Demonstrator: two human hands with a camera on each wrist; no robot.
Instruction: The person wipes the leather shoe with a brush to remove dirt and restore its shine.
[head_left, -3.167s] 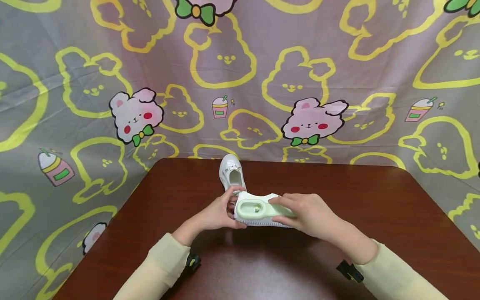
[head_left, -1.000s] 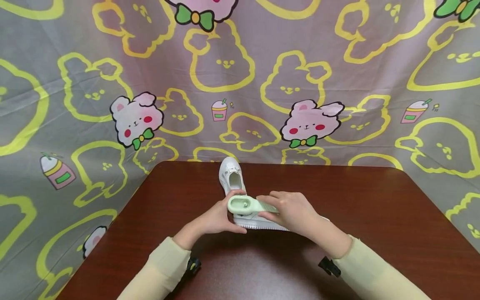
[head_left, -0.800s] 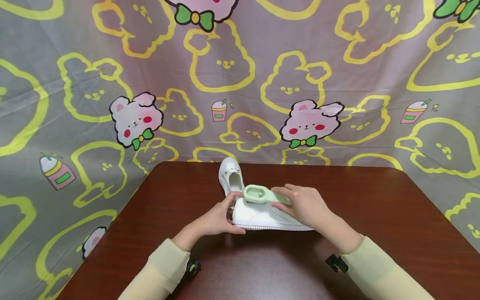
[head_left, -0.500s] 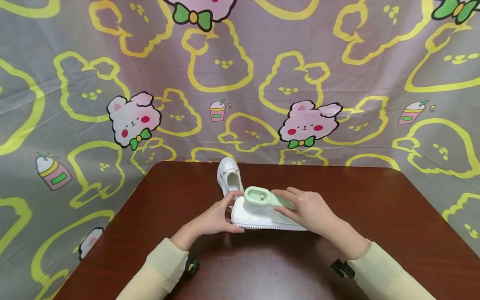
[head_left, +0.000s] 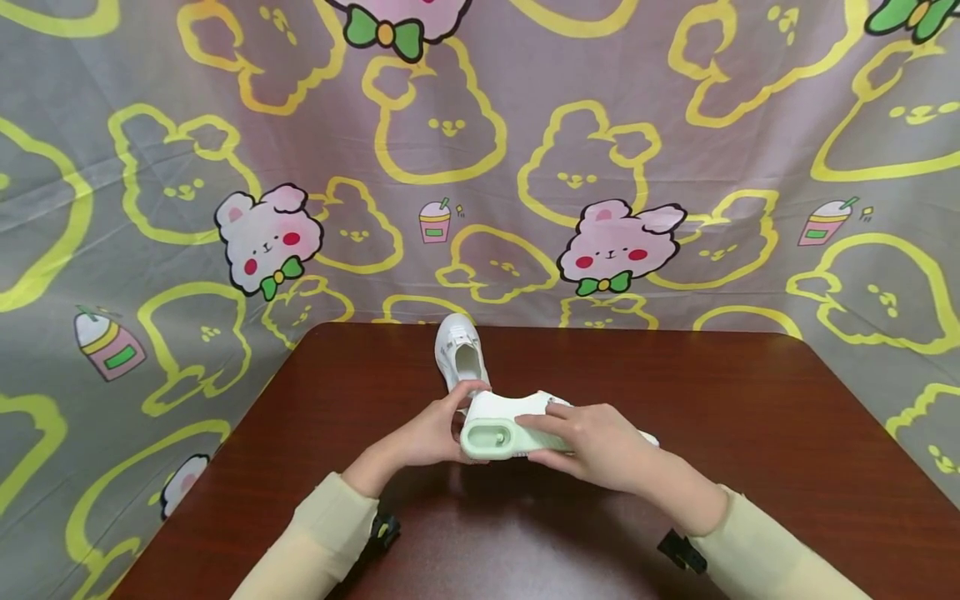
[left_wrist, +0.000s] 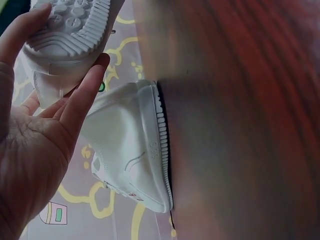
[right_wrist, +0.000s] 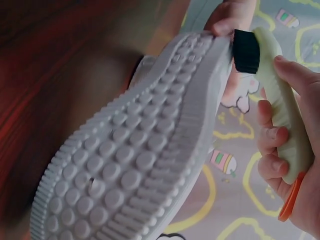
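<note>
My left hand [head_left: 429, 429] grips a white sneaker [head_left: 504, 405] by its heel, thumb on the sole side in the left wrist view. The sneaker is held sideways, toe to the right, and its studded sole [right_wrist: 135, 145] fills the middle of the right wrist view. Fingers and thumb of my right hand [head_left: 600, 442] are wrapped round the handle of a pale green brush [right_wrist: 286, 110] with an orange hanging loop [right_wrist: 291, 197]. The brush's black bristles [right_wrist: 246, 51] are at the sneaker's side edge near the heel. In the head view, the brush head overlaps the heel.
A second white sneaker [head_left: 457, 346] stands on the dark red-brown table [head_left: 675, 383] behind my left hand, its toe toward the back edge. A grey curtain [head_left: 510, 192] with cartoon prints hangs behind and beside the table.
The brush has moved down and slightly left, from over the sneaker's upper to its lower heel side. The sneaker has tilted so its opening shows again. My left hand keeps its hold.
</note>
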